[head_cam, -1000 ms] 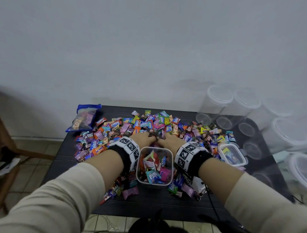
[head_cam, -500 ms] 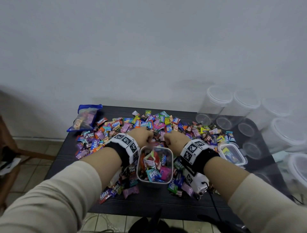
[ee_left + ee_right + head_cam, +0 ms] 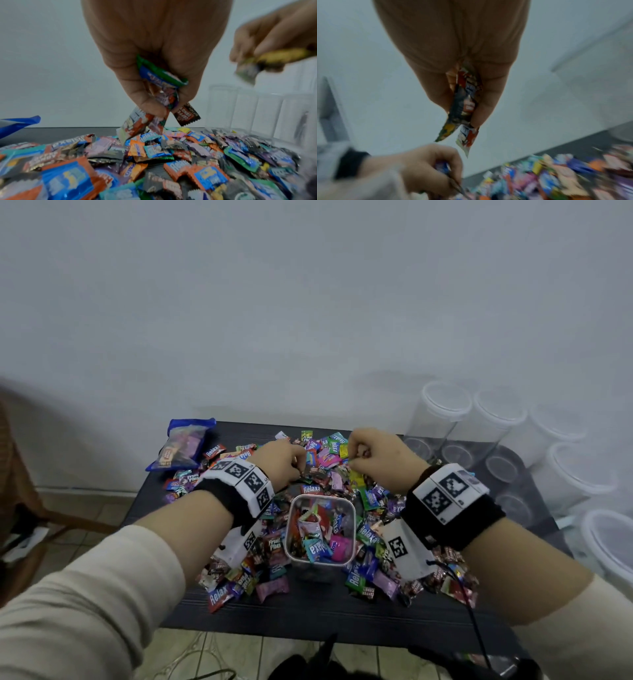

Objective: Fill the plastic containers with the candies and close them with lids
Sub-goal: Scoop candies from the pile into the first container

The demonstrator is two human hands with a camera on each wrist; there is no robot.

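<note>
Above the open container (image 3: 321, 529), candies (image 3: 159, 86) are being pinched in the left hand (image 3: 281, 458) grip, more wrappers (image 3: 464, 101) in the right hand (image 3: 380, 460) grip.

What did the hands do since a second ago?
Both hands lifted off the candy pile, each gripping a bunch of candies: the left hand, the right hand higher and farther right. The square container stayed put, no fuller.
</note>
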